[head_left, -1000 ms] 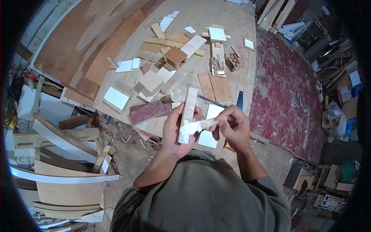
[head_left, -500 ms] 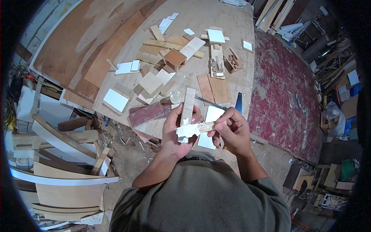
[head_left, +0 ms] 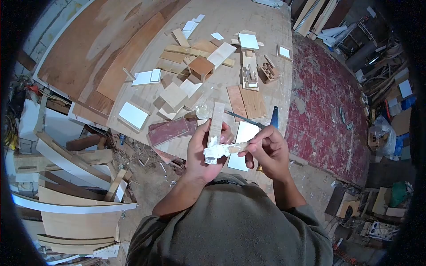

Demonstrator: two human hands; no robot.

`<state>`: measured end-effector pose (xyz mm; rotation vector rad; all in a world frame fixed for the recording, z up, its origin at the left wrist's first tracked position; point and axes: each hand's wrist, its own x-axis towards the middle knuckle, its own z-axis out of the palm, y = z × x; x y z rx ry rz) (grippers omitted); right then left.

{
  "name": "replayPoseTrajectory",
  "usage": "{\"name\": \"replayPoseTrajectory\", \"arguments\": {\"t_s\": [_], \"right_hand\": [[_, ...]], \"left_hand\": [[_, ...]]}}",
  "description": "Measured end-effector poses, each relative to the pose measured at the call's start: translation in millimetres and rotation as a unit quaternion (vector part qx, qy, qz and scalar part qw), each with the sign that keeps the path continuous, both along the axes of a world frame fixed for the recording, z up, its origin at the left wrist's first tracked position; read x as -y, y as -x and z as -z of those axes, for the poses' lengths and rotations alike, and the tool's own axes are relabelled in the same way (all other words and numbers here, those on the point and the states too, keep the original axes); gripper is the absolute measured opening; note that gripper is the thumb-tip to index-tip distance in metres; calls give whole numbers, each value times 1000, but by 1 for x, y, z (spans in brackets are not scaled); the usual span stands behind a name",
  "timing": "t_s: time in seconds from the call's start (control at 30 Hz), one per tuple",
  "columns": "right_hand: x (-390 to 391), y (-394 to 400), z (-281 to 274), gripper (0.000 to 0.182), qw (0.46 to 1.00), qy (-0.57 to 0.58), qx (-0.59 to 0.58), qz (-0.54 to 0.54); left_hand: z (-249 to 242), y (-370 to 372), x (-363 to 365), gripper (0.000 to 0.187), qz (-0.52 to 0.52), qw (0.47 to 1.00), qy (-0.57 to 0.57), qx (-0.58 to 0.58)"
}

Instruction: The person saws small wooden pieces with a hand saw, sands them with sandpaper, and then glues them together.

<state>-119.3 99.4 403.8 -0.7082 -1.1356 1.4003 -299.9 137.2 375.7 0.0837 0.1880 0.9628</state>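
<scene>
My left hand (head_left: 198, 153) is closed around a narrow wooden strip (head_left: 217, 119), which points away from me. Thick white paste (head_left: 215, 152) covers the strip's near end, over my left palm. Between the thumb and fingers of my right hand (head_left: 272, 153) is a small flat wooden stick (head_left: 237, 148). Its tip is in the paste, touching the strip's coated end. Beyond my right fingers lies a dark, thin file-like tool (head_left: 242, 118). A white panel (head_left: 245, 135) rests on the table, partly hidden behind my right hand.
On the wooden worktable (head_left: 270, 22) are a glass jar (head_left: 202, 111), red sanding blocks (head_left: 168, 131), a small box-shaped block (head_left: 201, 68) and several wood and white offcuts. A blue saw blade (head_left: 274, 117) lies at the right edge. Curved boards (head_left: 80, 205) are stacked at left.
My right hand has shifted slightly right and tilted the stick a little. The paste on the strip's end has changed shape slightly; my left hand keeps its hold.
</scene>
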Motion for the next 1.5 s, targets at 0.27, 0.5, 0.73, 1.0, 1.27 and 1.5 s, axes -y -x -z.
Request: {"name": "replayPoseTrajectory", "arguments": {"t_s": [0.27,0.5,0.73,1.0,1.27,1.5], "right_hand": [[-4,-8,-5,12,997,66,33,25],[-14,-8,-1,13,993,84,58,67],[-16,-4,-2,10,991,80,88,70],[-17,-3,-9,8,990,66,98,76],[-19,2,-10,8,990,62,98,75],[-18,7,-9,8,991,60,104,63]], "left_hand": [[-33,-12,4,33,-89,971,163,-151],[-25,-10,5,37,-50,987,105,-115],[-31,-7,5,32,-50,988,104,-103],[-11,3,6,28,-19,998,50,-45],[-5,10,5,30,6,1000,13,-4],[-12,15,8,29,14,1000,11,4]]}}
